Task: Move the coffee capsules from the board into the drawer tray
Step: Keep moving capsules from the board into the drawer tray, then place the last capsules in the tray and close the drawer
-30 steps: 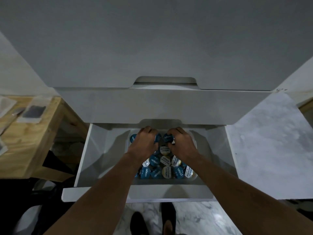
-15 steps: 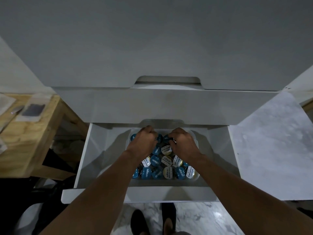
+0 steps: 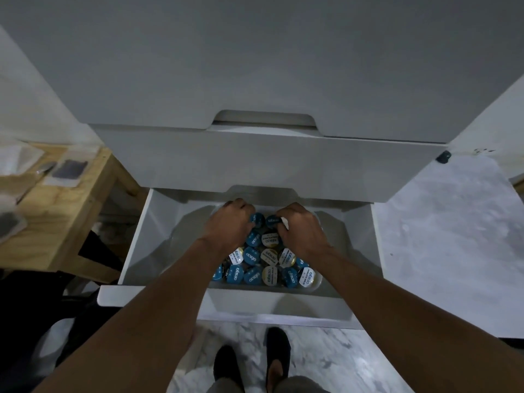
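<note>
Now | left hand (image 3: 231, 224) fingers curled over far capsules (image 3: 252, 258), grip unclear | right hand (image 3: 302, 229) pinches one | inside drawer tray (image 3: 192, 225)

The scene was dimly and evenly lit, with a cool grey cast, and no glare was recorded. Soft, broad shadows were thrown by the left hand (image 3: 229, 225) and the right hand (image 3: 303, 232) onto the inner walls of the drawer (image 3: 136, 245). The marble floor (image 3: 442, 236) at the right was rendered brightest, while the lower left corner was lost in near-black. Print on the capsules (image 3: 255, 275) was kept sharp at the centre. The wooden counter (image 3: 56, 217) at the left edge was smeared and soft. Straight edges of the cabinet (image 3: 255, 52) were splayed outward by wide-angle distortion.
</note>
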Demonstrator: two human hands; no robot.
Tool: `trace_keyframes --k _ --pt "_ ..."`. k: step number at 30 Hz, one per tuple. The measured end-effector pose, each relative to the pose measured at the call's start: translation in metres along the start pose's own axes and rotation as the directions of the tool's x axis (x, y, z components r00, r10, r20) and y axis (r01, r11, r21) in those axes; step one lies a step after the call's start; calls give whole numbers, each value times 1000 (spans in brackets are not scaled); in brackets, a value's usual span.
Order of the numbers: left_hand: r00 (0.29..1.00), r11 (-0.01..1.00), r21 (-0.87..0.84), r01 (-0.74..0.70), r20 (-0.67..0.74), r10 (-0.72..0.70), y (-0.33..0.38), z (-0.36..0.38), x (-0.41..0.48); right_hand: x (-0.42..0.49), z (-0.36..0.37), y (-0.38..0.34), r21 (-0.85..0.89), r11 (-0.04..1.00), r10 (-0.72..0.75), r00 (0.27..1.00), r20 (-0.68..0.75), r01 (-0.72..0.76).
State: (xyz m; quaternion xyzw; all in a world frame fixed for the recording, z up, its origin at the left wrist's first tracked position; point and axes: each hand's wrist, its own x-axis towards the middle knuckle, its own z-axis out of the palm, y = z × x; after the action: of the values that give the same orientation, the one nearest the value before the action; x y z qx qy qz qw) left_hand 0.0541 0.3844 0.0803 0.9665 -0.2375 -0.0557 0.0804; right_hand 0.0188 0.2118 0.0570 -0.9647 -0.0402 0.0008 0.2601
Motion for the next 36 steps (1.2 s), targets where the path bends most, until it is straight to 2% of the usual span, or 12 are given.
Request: trace_keyframes --k 5,8,11,15,22,25,30,36 --pt "997 999 42 -10 -80 13 16 -22 -29 -25 -24 -7 -80 995 61 998 2 -61" --pt "990 997 51 -49 -130 55 26 -37 -39 -44 -48 -16 -156 987 39 997 -65 -49" --pt "971 989 97 -113 -201 131 43 -54 -52 -73 -72 -25 -206 972 73 981 -181 -110" --pt "910 964 188 -189 -334 244 74 -74 -75 -120 -99 -36 -202 958 129 932 -338 -205" --pt "795 905 221 -364 -431 426 141 -93 -101 -201 -140 -28 -249 916 173 870 -463 -314" --pt "744 880 241 -409 -469 475 173 -98 -97 -220 -157 -14 -256 894 201 841 -503 -367" --pt "700 843 227 -488 -475 533 225 -95 -77 -235 -184 21 -219 876 248 792 -558 -429" --pt "714 853 168 -494 -481 508 298 -74 -22 -232 -225 103 -221 878 246 795 -555 -426"
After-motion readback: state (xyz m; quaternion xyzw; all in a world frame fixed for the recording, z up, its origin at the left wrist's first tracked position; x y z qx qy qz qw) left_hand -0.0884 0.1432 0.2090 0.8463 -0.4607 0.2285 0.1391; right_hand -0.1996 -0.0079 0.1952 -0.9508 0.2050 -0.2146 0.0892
